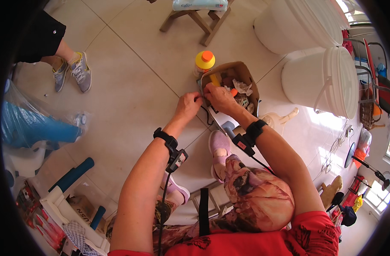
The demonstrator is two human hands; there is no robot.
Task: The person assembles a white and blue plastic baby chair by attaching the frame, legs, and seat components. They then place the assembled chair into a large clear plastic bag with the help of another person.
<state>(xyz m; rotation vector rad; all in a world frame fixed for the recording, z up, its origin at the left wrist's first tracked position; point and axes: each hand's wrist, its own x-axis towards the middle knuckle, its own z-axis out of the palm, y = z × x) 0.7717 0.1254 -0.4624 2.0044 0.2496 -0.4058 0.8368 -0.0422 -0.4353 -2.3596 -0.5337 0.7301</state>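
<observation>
An open cardboard box (255, 87) stands on the floor before me, holding crumpled paper (243, 87), a yellow piece (215, 80) and a small orange item (233, 92). My right hand (221, 100) reaches over its near left corner, fingers pinched together at the rim. Just left of the box, my left hand (188, 106) is closed, thumb and fingertips pressed together close to the right hand's. Whatever the fingers hold is hidden or too small to make out. A dark cord (207, 114) hangs beside the box, below my hands. Touching its far left side is a yellow bottle with an orange cap (205, 60).
White lidded buckets (308, 81) stand at the right, and a wooden stool (207, 30) bearing a pale packet is at the far side. Another person's shoes (81, 72) are at the far left. A plastic bag of blue bottles (41, 121) lies at the left.
</observation>
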